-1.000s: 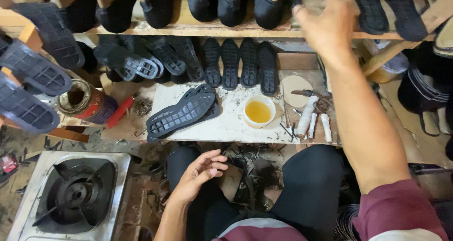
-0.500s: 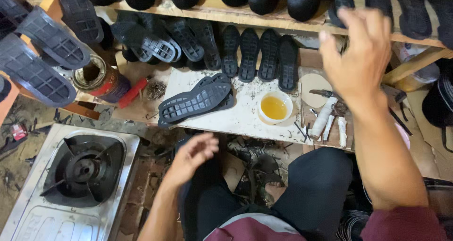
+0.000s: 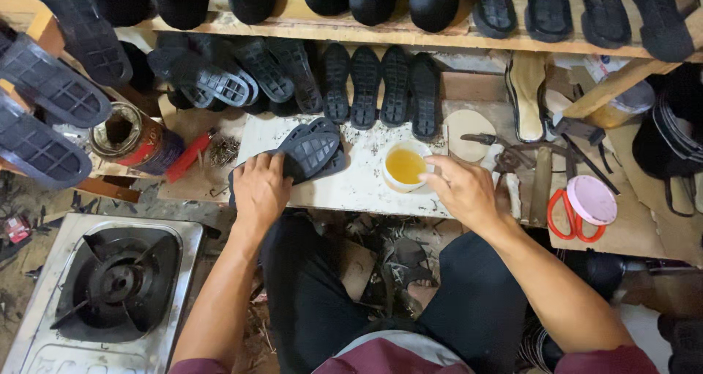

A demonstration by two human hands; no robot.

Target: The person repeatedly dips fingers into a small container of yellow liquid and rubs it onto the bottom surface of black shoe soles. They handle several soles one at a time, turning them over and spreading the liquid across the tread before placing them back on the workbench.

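On the pale, stained work board across our knees, we are pressing our left hand down on the heel end of a black rubber sole, which is lying tread-up and slanting toward the far right; the fingers are spread flat over it rather than closed around it, so we are pinning it, not lifting it. Just beside the sole's toe end, we are reaching our right hand to a small white bowl of amber liquid, with the fingertips curled at its near rim; whether they are actually pinching the rim or only touching it, we cannot tell. As we judge it, we are at the step of steadying the sole and fetching what looks like adhesive, and the next move is asking for a firm hold on the sole and a careful, level handling of the full bowl so nothing spills on the board. Beyond the board, we are looking at a row of black soles standing on edge under a wooden shelf of shoes. Off to the right, red-handled scissors are lying against a pink lid, and to the left an open tin is standing above a gas stove.
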